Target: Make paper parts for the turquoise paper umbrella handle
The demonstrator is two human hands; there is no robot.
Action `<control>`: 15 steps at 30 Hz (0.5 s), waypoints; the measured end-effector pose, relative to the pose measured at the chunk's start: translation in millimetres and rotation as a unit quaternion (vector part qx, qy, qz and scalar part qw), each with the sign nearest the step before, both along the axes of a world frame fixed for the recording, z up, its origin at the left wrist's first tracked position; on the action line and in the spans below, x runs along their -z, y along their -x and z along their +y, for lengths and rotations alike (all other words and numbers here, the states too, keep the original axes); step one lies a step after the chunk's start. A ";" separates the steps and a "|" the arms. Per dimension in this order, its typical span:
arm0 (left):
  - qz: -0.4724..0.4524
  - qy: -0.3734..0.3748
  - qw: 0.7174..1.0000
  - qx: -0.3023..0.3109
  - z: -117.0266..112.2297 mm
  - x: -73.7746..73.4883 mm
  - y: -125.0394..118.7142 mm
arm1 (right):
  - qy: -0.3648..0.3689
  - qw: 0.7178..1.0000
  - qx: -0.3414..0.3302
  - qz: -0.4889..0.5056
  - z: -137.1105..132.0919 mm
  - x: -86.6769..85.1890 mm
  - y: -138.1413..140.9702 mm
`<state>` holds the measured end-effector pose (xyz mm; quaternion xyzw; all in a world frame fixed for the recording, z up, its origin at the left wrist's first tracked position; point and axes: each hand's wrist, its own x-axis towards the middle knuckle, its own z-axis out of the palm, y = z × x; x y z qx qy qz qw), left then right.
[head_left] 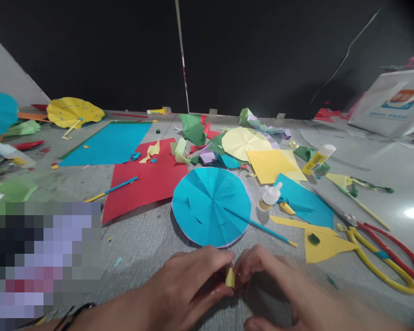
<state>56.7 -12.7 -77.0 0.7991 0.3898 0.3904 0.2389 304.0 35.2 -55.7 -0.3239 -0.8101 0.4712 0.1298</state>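
Currently logged from the head camera I monitor:

Item: small folded piece of yellow paper (pixel 230 278), at the left hand's fingertips, between the two hands and just on the near side of a creased blue paper disc (pixel 202 211). A blue paper stick (pixel 267 227) with a yellow tip lies partly over that disc.

Labels: glue stick (pixel 317 160), right of centre, yellow label with dark print too small for me to read. Second glue stick (pixel 156 111), at the foot of the dark panel, likewise unreadable. White bag (pixel 382 108), far right, orange and blue emblem above a line of blue lettering, blurred. Dropper-type glue bottle (pixel 271 196), white cap, beside the disc; I can read no text on it.

Hands: left hand (pixel 184 285), thumb and index finger closed in a pinch on the yellow piece, dark band (pixel 74 317) at the wrist. Right hand (pixel 276 267), fingers curled inward, tips right beside the piece; I cannot tell whether they touch or grip it.
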 end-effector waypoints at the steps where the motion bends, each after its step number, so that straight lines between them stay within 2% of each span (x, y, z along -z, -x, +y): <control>1: 0.001 -0.004 1.000 0.000 0.1 -1.0 -0.1 | 0.004 1.000 0.009 0.008 -0.4 1.5 -1.0; 4: -0.005 -0.011 1.000 0.004 0.7 -3.5 -0.7 | 0.048 0.998 -0.015 0.031 2.5 2.3 -4.1; 8: -0.018 -0.011 1.000 0.004 1.5 -4.6 -1.3 | 0.090 0.993 -0.060 0.056 11.6 -6.3 -3.4; 15: -0.009 0.002 1.000 0.012 2.8 -5.3 0.0 | 0.099 0.986 -0.046 0.126 11.1 -15.2 6.3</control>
